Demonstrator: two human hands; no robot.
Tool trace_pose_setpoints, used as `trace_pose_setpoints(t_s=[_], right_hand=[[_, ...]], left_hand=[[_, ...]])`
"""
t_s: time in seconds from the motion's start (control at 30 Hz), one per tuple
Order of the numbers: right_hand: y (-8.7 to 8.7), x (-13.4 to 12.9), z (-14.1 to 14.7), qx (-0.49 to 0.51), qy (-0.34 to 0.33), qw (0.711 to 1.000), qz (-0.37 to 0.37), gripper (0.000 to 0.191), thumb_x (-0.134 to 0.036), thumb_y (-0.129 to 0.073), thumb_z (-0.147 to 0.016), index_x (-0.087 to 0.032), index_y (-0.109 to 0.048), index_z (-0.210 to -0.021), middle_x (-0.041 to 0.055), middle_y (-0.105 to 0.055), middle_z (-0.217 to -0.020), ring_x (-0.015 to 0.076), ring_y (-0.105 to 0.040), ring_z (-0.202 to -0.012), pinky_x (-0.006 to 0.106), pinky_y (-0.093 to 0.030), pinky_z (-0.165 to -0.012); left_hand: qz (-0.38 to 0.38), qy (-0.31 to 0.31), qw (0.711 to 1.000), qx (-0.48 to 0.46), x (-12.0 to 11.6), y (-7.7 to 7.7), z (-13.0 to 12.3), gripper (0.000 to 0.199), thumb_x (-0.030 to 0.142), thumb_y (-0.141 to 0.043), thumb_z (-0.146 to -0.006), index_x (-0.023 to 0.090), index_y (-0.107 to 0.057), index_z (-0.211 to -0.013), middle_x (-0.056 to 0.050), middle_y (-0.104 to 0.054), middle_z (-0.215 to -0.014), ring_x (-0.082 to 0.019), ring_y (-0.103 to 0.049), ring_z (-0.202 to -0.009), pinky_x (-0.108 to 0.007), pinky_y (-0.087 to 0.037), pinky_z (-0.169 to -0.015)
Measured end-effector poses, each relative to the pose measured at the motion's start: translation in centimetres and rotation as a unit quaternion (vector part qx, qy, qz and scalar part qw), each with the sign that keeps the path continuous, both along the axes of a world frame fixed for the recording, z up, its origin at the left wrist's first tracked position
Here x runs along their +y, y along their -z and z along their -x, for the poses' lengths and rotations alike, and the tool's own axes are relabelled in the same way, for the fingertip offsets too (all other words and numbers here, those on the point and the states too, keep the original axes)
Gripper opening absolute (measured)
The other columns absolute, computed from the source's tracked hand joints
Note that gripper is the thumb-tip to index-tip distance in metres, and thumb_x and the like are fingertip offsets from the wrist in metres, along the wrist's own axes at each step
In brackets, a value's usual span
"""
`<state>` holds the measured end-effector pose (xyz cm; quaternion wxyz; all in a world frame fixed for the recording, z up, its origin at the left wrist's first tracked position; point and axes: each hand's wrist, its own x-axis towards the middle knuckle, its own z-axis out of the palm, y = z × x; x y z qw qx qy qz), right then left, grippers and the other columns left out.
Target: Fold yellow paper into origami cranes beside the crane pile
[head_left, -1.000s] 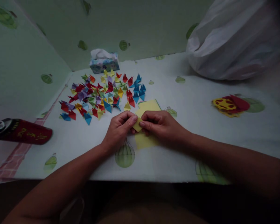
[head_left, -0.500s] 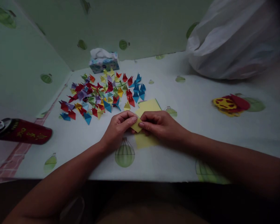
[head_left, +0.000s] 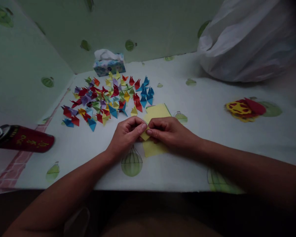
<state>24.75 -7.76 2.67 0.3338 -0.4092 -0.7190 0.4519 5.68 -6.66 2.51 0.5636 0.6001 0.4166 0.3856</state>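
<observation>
A small folded piece of yellow origami paper is pinched between my two hands above the table. My left hand grips its left side, thumb on top. From the other side my right hand holds it with thumb and bent forefinger, the thumbs almost meeting. Behind and below the hands lie flat yellow paper sheets, with a green edge showing under them; my right hand covers part of these. Left of the sheets, many folded paper cranes in red, blue, yellow, purple and green are spread out.
A tissue box stands at the back by the wall. On the left is a dark red drink can. A white plastic bag fills the back right, and a red and yellow object lies in front of it.
My hands stay nearly in place around the yellow paper, with only a slight shift of the fingers. The whole view has shifted very slightly.
</observation>
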Motion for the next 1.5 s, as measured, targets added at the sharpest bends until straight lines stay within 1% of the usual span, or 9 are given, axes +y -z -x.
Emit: trace_pose_setpoints(t_s=[0.13, 0.37, 0.53, 0.83, 1.17, 1.33, 1.5], right_hand=[[0.10, 0.06, 0.00, -0.004, -0.006, 1.000, -0.003, 0.026, -0.027, -0.059, -0.092, -0.017, -0.056, -0.069, -0.0019, -0.057, -0.062, 0.0103, -0.049, -0.059, 0.024, -0.036, -0.058], [0.13, 0.08, 0.09, -0.012, -0.002, 1.000, -0.014, 0.028, -0.031, -0.057, -0.092, -0.017, -0.054, -0.068, -0.0027, -0.051, -0.062, 0.0098, -0.044, -0.059, 0.025, -0.033, -0.057], [0.14, 0.09, 0.09, -0.010, -0.004, 1.000, -0.014, 0.026, -0.030, -0.057, -0.091, -0.018, -0.054, -0.068, -0.0029, -0.051, -0.063, 0.0099, -0.044, -0.060, 0.024, -0.032, -0.057], [0.19, 0.05, 0.12, -0.009, -0.002, 1.000, -0.005, 0.026, -0.030, -0.057, -0.091, -0.018, -0.054, -0.068, -0.0023, -0.052, -0.063, 0.0107, -0.045, -0.060, 0.025, -0.032, -0.058], [0.15, 0.07, 0.14, -0.008, -0.003, 1.000, -0.013, 0.026, -0.029, -0.057, -0.091, -0.018, -0.055, -0.068, -0.0023, -0.053, -0.063, 0.0106, -0.045, -0.060, 0.025, -0.033, -0.058], [0.19, -0.12, 0.17, -0.010, 0.013, 1.000, -0.020, 0.027, -0.029, -0.059, -0.092, -0.017, -0.057, -0.068, -0.0020, -0.054, -0.063, 0.0109, -0.046, -0.061, 0.026, -0.033, -0.059], [0.09, -0.34, 0.11, -0.009, 0.038, 0.999, -0.028, 0.027, -0.030, -0.059, -0.092, -0.017, -0.058, -0.068, -0.0023, -0.053, -0.061, 0.0111, -0.044, -0.060, 0.026, -0.032, -0.058]], left_hand=[[0.012, 0.004, 1.000, -0.001, 0.12, 0.02, -0.04, 0.023, 0.038, -0.076, -0.083, 0.017, -0.066, -0.080, 0.000, -0.061, -0.074, -0.010, -0.057, -0.063, -0.018, -0.052, -0.054], [0.025, 0.037, 0.999, 0.005, 0.31, 0.09, -0.06, 0.024, 0.038, -0.076, -0.083, 0.017, -0.064, -0.083, 0.001, -0.062, -0.078, -0.010, -0.059, -0.068, -0.018, -0.053, -0.056], [0.020, 0.033, 0.999, 0.015, 0.29, 0.10, -0.07, 0.024, 0.039, -0.075, -0.083, 0.017, -0.064, -0.083, 0.000, -0.061, -0.077, -0.011, -0.059, -0.069, -0.019, -0.054, -0.057], [0.020, 0.034, 0.999, 0.020, 0.31, -0.03, -0.04, 0.024, 0.038, -0.074, -0.084, 0.017, -0.063, -0.083, 0.000, -0.060, -0.076, -0.010, -0.058, -0.067, -0.019, -0.053, -0.056], [0.014, 0.036, 0.999, 0.003, 0.24, -0.03, -0.10, 0.023, 0.037, -0.075, -0.084, 0.017, -0.063, -0.083, 0.001, -0.060, -0.075, -0.010, -0.058, -0.066, -0.018, -0.053, -0.055], [0.011, 0.015, 1.000, 0.007, 0.07, -0.06, -0.06, 0.025, 0.039, -0.077, -0.082, 0.017, -0.064, -0.081, 0.001, -0.061, -0.074, -0.011, -0.058, -0.065, -0.020, -0.053, -0.056], [0.001, 0.012, 1.000, -0.001, 0.07, -0.05, -0.08, 0.025, 0.039, -0.077, -0.082, 0.017, -0.065, -0.080, 0.001, -0.063, -0.074, -0.010, -0.058, -0.061, -0.021, -0.051, -0.057]])
